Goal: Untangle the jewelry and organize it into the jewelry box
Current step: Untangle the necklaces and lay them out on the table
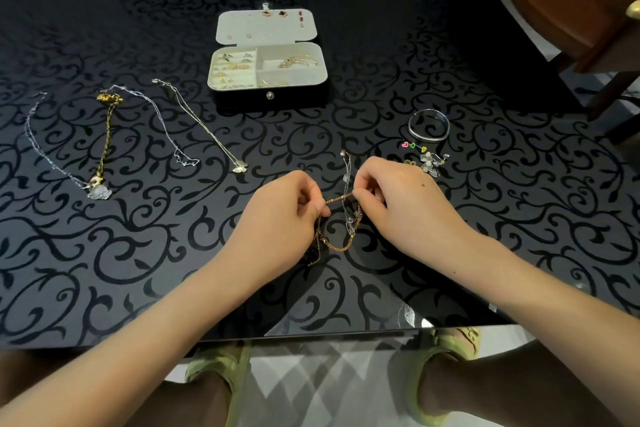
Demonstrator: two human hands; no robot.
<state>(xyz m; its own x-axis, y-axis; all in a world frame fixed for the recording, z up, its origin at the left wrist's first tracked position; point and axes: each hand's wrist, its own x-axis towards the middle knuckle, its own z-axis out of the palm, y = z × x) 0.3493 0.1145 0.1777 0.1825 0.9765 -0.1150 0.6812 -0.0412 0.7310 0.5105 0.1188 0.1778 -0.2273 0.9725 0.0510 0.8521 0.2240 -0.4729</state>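
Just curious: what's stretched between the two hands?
Head view: a gold chain, pinched by left hand and right hand, crossed by a silver chain.

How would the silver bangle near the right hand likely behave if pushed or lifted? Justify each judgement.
The silver bangle looks like a rigid metal band, so it should probably keep its shape when lifted. It lies flat on the glossy table, so a push would likely slide it; set on edge, it may roll.
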